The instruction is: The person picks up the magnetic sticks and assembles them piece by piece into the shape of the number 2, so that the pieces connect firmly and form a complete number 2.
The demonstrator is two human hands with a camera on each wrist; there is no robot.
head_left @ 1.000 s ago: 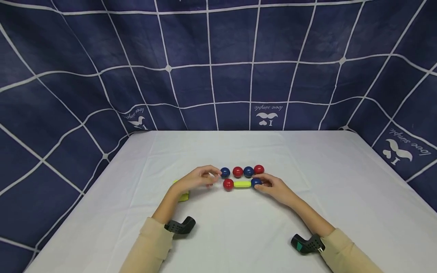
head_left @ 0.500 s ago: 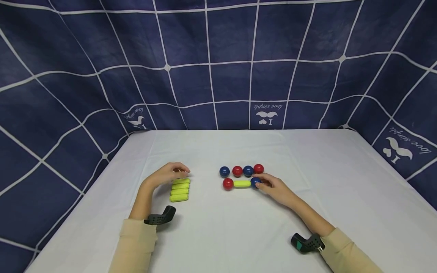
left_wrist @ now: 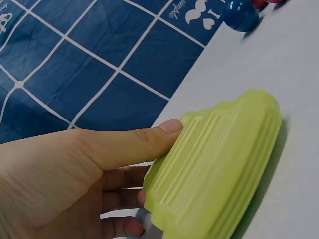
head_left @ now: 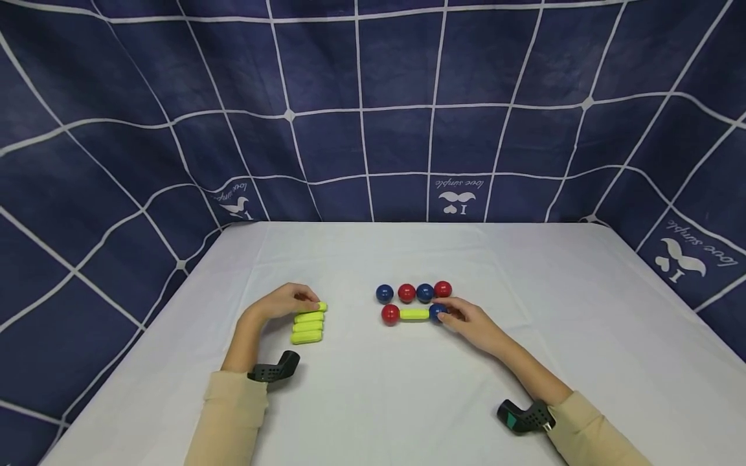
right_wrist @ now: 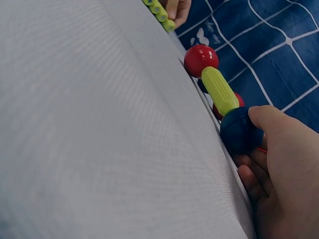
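At the far end of a row of ribbed yellow-green rods [head_left: 307,327], my left hand [head_left: 284,301] pinches the farthest rod [head_left: 322,306] between thumb and fingers. In the left wrist view the thumb [left_wrist: 167,128] lies on that rod's end; the rods lie side by side. My right hand [head_left: 473,325] holds a dark blue ball [right_wrist: 241,130], thumb on top and fingers below. This ball is joined to one yellow-green rod [head_left: 414,314], with a red ball [head_left: 390,314] on the rod's other end. The piece lies across the table's middle.
Behind the joined piece sit a blue ball [head_left: 384,294], a red ball [head_left: 406,293], another blue ball [head_left: 425,292] and another red ball [head_left: 443,288] in a line. A white cloth covers the table [head_left: 373,401]. A navy checked curtain [head_left: 326,149] stands behind it.
My left hand has moved left from beside the loose blue ball to the rod row, then lowered and taken hold of the farthest rod. My right hand stays on its blue ball.
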